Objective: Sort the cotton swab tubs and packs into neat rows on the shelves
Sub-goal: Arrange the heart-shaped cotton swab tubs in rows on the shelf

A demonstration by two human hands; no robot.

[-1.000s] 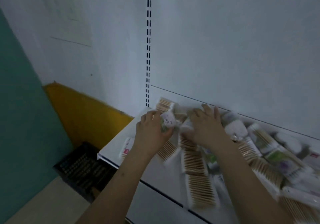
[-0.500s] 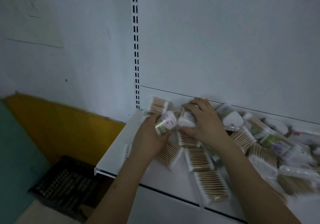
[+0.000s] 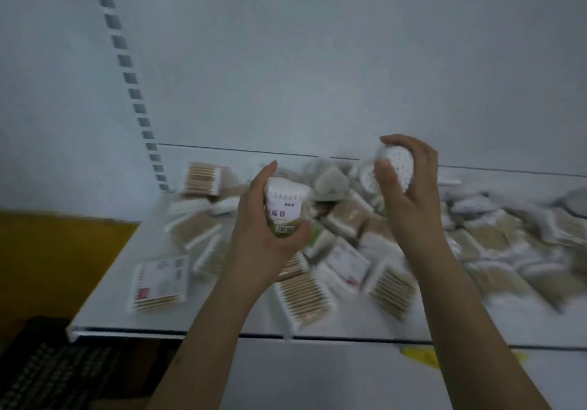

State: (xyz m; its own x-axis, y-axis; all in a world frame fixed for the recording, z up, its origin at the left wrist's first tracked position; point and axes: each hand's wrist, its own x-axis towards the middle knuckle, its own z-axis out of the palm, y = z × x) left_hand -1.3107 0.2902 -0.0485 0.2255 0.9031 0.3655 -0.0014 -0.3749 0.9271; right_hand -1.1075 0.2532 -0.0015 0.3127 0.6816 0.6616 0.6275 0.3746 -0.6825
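Left hand (image 3: 266, 235) curls around a labelled swab tub (image 3: 283, 209), right hand (image 3: 409, 187) grips another tub (image 3: 398, 165), loose packs (image 3: 303, 295) scattered beneath both sets of fingers on the shelf (image 3: 104, 298)

Two bare forearms, no sleeves; left hand (image 3: 270, 238), right hand (image 3: 409, 193) ungloved.

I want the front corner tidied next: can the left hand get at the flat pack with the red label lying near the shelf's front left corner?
Probably not right away: nothing covers the flat pack, but the left hand already grips a tub.
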